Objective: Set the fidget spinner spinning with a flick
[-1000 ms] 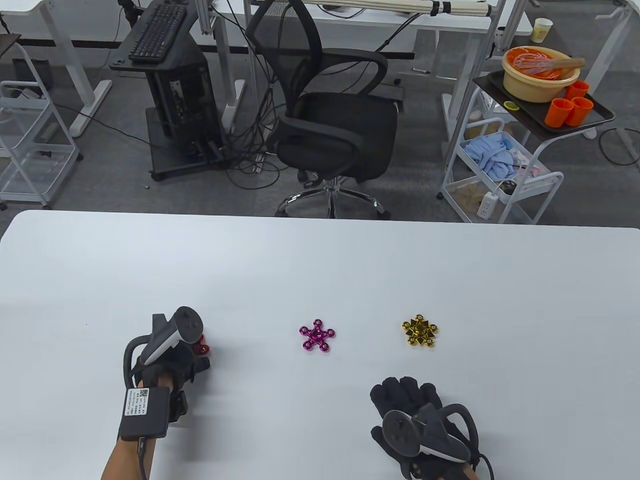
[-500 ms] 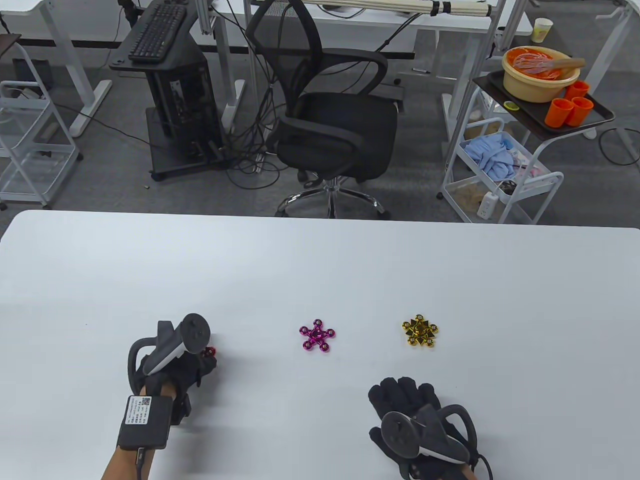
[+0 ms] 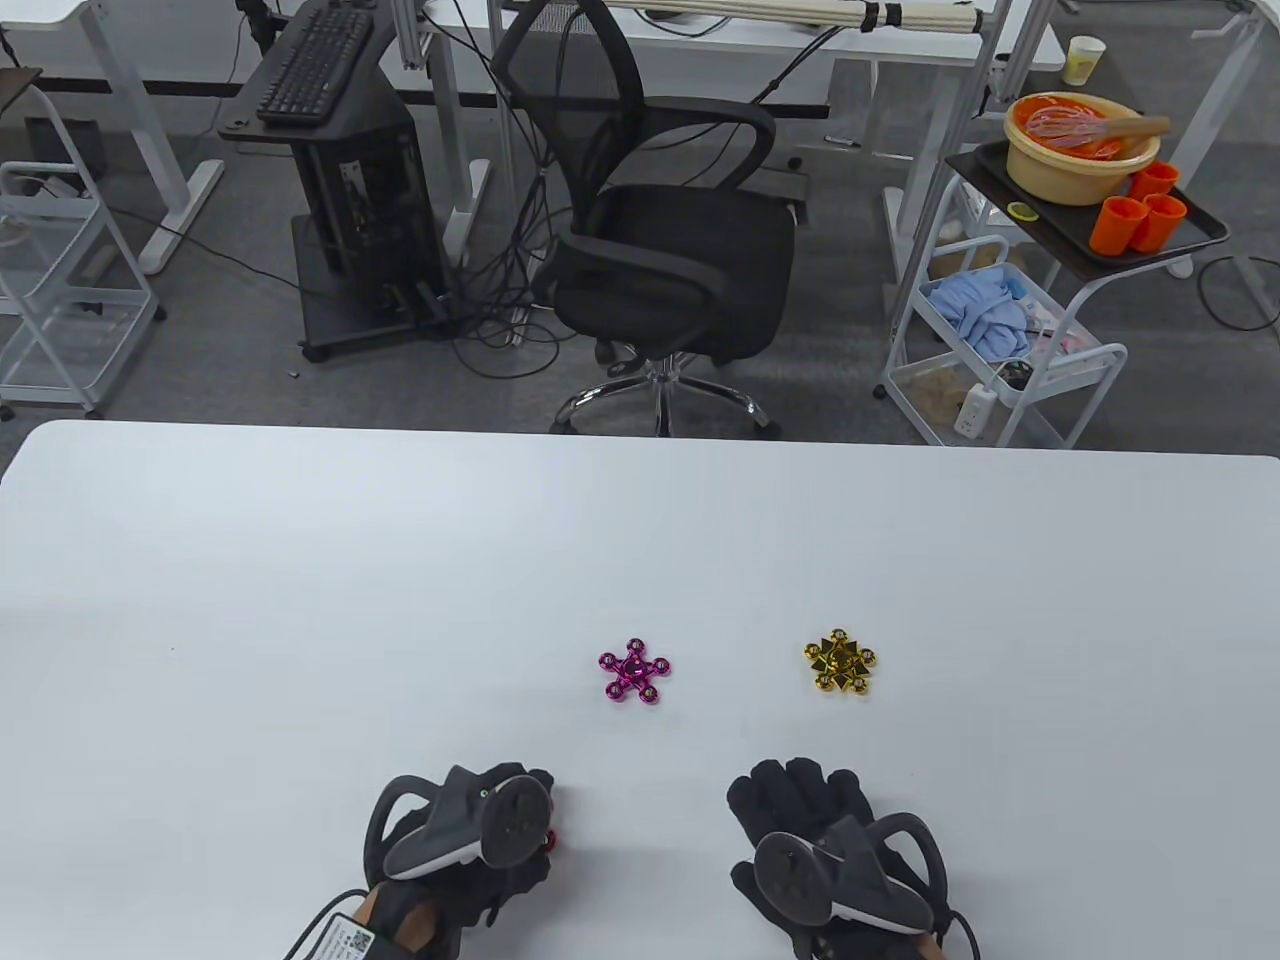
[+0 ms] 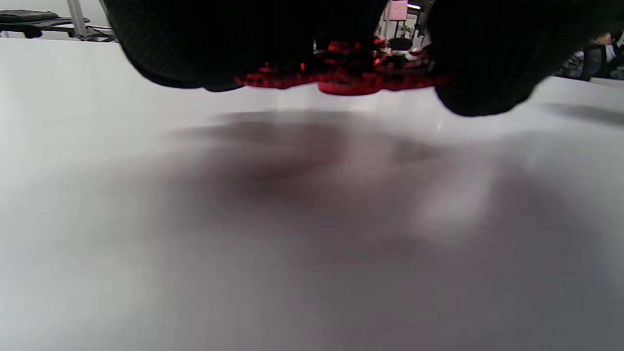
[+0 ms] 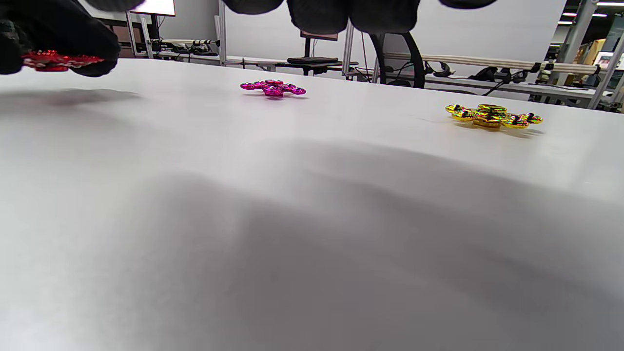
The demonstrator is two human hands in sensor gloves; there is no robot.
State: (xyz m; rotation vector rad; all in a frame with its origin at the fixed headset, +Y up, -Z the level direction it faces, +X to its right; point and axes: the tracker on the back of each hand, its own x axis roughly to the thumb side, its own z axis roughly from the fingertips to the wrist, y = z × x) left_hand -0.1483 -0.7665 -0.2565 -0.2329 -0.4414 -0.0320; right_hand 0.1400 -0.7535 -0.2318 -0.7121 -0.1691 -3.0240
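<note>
Three spinners in play, one held clear of the table

Three spinners showed. The left hand [image 3: 470, 850] pinched the red fidget spinner [image 4: 341, 80] flat between its fingers [image 4: 204, 44], lifted just off the white table [image 3: 300, 560], near its front edge. The right hand [image 3: 810, 840] rested close by, fingers spread loosely and holding nothing. The pink spinner [image 3: 634, 671] and gold spinner [image 3: 840, 664] lay farther out, well apart. Judging from this, fingers pressing the arms rather than the hub would block rotation; a hard flick might knock the spinner from the pinch.
</note>
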